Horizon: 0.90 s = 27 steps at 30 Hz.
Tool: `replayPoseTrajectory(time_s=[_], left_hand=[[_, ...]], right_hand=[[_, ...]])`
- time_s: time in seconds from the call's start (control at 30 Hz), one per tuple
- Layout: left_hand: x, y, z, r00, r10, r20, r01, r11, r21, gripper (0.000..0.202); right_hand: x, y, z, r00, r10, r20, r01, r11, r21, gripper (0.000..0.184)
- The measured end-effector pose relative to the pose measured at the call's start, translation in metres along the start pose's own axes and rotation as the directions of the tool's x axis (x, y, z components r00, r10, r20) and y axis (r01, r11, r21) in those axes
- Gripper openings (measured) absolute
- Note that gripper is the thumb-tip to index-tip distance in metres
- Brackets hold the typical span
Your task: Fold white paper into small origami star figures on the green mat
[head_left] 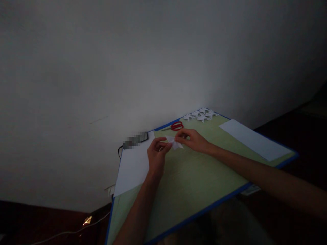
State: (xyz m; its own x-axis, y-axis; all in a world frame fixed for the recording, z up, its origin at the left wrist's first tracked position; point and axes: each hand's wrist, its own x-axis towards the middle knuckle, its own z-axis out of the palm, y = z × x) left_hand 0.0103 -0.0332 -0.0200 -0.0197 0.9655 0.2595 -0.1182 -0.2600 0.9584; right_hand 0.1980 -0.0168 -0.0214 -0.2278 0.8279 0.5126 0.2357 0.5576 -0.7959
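Note:
A small white folded paper star (pixel 175 144) is held up above the green tabletop, its points sticking out between my fingers. My left hand (pixel 156 153) pinches its left side between thumb and fingers. From the other side, my right hand (pixel 194 140) grips its upper right part with thumb and forefinger. Just behind the hands lie scissors (pixel 176 126) with red handles, blades pointing left. Several similar folded paper stars (pixel 201 115) are grouped at the far corner of the table.
The green table (pixel 199 183) has a blue edge and stands against a grey wall (pixel 127 68). White paper sheets lie at the left (pixel 133 170) and right (pixel 252 139). A dark-framed device (pixel 144 136), partly blurred out, rests at the back left, with a cable beside it.

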Motion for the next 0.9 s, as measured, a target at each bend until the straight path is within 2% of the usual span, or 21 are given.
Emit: replayPoseTrajectory(time_s=[0.13, 0.27, 0.53, 0.9], left_hand=[[0.0008, -0.0018, -0.0014, 0.999, -0.033, -0.01, 0.032, 0.999, -0.026, 0.037], [0.002, -0.0025, -0.0025, 0.995, -0.097, -0.018, 0.095, 0.994, -0.059, 0.053], [-0.0006, 0.0025, 0.0036, 0.961, -0.268, 0.074, 0.277, 0.945, -0.174, 0.034], [0.0019, -0.0004, 0.0029, 0.969, -0.247, 0.021, 0.248, 0.957, -0.154, 0.026]], right_hand=[[0.0003, 0.0005, 0.0006, 1.0, -0.004, -0.002, 0.004, 1.0, -0.006, 0.018], [0.0004, -0.0013, -0.0003, 1.0, -0.003, -0.015, 0.003, 1.0, 0.011, 0.021], [0.0028, 0.0029, -0.0007, 0.998, 0.027, -0.055, -0.023, 0.997, 0.071, 0.03], [0.0012, 0.0041, 0.0006, 0.999, 0.016, -0.031, -0.013, 0.997, 0.079, 0.032]])
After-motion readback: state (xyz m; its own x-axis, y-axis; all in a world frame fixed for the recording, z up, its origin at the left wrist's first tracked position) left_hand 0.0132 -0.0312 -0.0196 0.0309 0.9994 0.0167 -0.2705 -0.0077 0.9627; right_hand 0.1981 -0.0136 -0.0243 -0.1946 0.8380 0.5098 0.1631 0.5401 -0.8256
